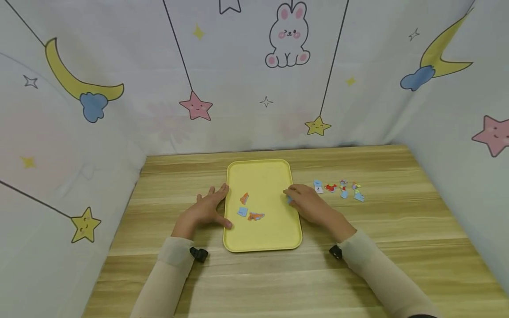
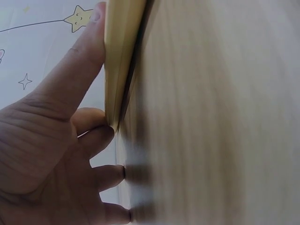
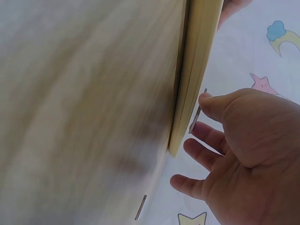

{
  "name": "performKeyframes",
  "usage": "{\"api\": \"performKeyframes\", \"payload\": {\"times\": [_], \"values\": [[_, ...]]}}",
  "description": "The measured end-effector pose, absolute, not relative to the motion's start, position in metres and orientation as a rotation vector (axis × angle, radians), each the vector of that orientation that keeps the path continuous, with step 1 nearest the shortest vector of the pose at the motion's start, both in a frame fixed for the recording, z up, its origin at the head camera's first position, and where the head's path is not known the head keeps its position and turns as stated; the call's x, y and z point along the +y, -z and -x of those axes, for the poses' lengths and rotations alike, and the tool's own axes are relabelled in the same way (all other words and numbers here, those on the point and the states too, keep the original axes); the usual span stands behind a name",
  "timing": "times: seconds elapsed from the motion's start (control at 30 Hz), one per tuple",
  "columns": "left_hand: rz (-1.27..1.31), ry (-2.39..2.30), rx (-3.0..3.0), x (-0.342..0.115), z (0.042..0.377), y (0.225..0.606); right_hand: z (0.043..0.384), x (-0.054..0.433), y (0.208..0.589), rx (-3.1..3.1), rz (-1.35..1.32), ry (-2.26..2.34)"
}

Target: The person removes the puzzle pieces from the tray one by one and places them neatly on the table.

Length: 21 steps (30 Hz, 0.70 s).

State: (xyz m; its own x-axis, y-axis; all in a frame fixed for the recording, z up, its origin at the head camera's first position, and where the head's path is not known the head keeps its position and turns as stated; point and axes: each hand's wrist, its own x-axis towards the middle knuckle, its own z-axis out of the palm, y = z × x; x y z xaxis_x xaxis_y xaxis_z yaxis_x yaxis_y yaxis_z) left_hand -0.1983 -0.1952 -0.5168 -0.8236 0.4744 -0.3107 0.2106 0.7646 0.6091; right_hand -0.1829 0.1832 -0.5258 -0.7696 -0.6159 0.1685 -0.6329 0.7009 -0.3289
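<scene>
The right hand (image 1: 312, 204) pinches the held piece (image 1: 290, 199), a thin blue puzzle piece, between thumb and fingertips; the right wrist view shows it edge-on, clamped, with the lower fingers apart. The held piece is located at the right rim of the tray (image 1: 264, 176), just above it.

The left hand (image 1: 203, 211) is positioned at the opposite rim: fingers spread apart, thumb and fingers touching the tray edge, no piece gripped.

Three pieces lie on the tray, left of centre: an upper orange piece (image 1: 244, 198), a square blue piece (image 1: 242, 212) below it, and a lower orange piece (image 1: 256, 216) just beside the square.

The tray lies flat on the table (image 1: 254, 282). Right of the tray, a row on the table comprises a blue-white piece (image 1: 318, 186), a red piece (image 1: 330, 187) and further multicoloured pieces (image 1: 358, 194). A printed curtain (image 1: 238, 66) stands behind the table.
</scene>
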Motion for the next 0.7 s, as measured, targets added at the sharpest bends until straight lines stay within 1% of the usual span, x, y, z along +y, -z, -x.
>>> {"api": "performKeyframes", "payload": {"times": [0.7], "values": [[-0.531, -0.794, 2.516, -0.196, 0.196, 0.517, 0.176, 0.212, 0.532, -2.793, -1.033, -0.570]]}}
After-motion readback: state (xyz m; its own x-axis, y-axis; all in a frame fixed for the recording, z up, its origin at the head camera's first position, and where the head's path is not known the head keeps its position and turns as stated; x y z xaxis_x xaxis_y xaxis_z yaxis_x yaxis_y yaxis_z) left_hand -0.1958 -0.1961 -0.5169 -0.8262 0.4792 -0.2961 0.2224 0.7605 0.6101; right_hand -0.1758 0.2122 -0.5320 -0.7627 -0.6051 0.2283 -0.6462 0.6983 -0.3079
